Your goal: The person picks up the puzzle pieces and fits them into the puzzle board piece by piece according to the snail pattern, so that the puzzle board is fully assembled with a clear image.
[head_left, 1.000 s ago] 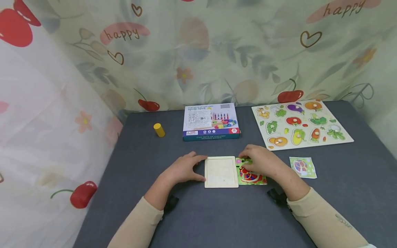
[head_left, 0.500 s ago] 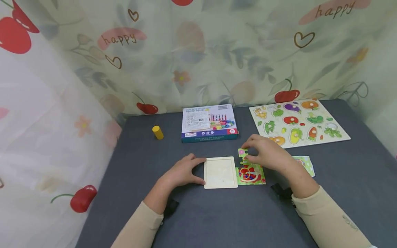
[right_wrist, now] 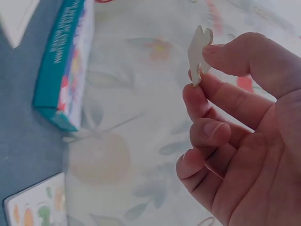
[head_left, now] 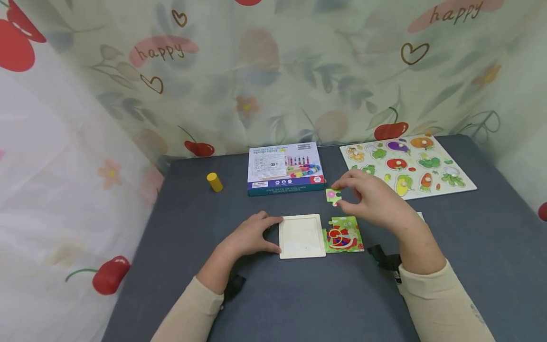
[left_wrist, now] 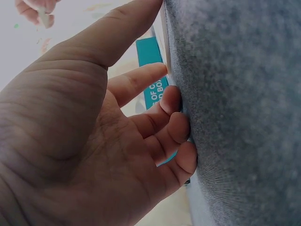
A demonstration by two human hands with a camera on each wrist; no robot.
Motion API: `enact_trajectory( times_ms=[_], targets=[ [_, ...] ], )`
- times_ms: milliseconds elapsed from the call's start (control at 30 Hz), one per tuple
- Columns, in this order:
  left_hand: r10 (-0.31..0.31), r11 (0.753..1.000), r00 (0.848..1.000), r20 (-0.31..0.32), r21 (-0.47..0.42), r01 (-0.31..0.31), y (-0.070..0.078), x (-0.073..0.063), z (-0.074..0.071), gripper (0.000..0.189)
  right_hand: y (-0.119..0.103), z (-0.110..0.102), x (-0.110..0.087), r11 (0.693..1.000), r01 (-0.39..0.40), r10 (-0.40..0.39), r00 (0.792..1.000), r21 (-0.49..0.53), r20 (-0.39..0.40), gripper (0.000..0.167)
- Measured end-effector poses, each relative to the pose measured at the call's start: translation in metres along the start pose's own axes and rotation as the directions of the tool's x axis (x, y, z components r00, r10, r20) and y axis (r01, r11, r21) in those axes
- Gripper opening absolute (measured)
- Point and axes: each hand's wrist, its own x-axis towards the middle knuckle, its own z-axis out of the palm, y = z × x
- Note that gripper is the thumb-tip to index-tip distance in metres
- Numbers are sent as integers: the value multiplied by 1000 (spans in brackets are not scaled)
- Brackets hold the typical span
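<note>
One small puzzle piece (head_left: 332, 195), green with a pink flower, is pinched between the thumb and fingertips of the right hand (head_left: 371, 197), in the air beyond the partly assembled puzzle (head_left: 344, 235) (the right wrist view shows its pale side). That puzzle, green with a red and blue design, lies flat with a stepped upper-left corner, just beside the right edge of a pale wooden tray (head_left: 301, 236). The left hand (head_left: 252, 236) has its thumb and forefinger spread wide, touching the tray's left side near two corners; its other fingers bend loosely.

Farther out on the dark table (head_left: 265, 294), a boxed set (head_left: 284, 166) lies at the back, with a yellow cylinder (head_left: 215, 182) to its left and a vegetable board (head_left: 412, 180) to its right. Behind hangs a printed cloth (head_left: 256, 71).
</note>
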Motion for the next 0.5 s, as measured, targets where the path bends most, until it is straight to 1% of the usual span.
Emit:
enact_trajectory(
  times_ms=[133, 233, 333, 500],
  targets=[
    [2, 1000, 1000, 3, -1, -2, 0, 2, -1, 84, -8, -3, 0, 999, 35, -34, 999, 19, -27, 25],
    [-1, 1000, 1000, 6, 0, 1, 0, 2, -1, 84, -17, -4, 0, 998, 50, -49, 998, 38, -32, 27],
    [-7, 1000, 1000, 11, -2, 7, 0, 1, -1, 84, -23, -3, 0, 997, 55, -53, 998, 59, -30, 28],
    [-8, 1000, 1000, 10, 0, 8, -1, 1, 1, 84, -27, 2, -1, 994, 83, -79, 995, 71, -54, 26]
  ],
)
